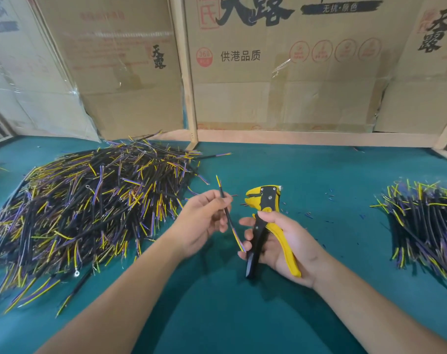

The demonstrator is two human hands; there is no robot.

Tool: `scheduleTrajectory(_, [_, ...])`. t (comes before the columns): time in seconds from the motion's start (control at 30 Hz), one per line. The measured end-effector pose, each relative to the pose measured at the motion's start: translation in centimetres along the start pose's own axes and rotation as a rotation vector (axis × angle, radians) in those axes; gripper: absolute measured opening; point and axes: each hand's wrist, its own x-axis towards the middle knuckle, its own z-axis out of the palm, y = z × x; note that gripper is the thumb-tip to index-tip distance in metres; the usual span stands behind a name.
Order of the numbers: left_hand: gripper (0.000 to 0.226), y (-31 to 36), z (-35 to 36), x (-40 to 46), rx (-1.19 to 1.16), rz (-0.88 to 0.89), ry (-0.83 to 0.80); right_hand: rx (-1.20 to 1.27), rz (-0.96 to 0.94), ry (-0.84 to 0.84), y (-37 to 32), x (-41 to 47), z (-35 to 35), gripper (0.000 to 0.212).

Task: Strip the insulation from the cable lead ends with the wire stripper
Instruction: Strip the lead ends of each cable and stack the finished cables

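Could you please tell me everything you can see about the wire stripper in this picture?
The wire stripper is a hand tool with a yellow and black head, a silver rivet and two long handles, one black, one yellow, plastic by the look. The right hand grips it around the handles, head pointing up and away, above the green table. Its jaws look slightly parted and hold nothing. The cable in the left hand passes just beside it, not inserted.

Looks like a small cable-assembly workshop bench: green felt worktop (319, 175), bulk heap of black multicore cable leads (89, 208) left of the yellow wire stripper (268, 200), smaller stack (426, 221) to its right, flattened printed cardboard cartons (281, 72) walling off the bench behind it.
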Motion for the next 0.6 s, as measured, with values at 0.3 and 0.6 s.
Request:
scheduleTrajectory(0.3, [0.019, -1.1, -0.2, 1.5, 0.041, 0.028, 0.095, 0.029, 0.081, -0.063, -0.7, 0.6, -0.5, 0.053])
scheduleTrajectory(0.6, [0.027, -1.2, -0.5, 1.8, -0.117, 0.016, 0.206, 0.031, 0.085, -0.093, -0.6, 0.6, -0.8, 0.049])
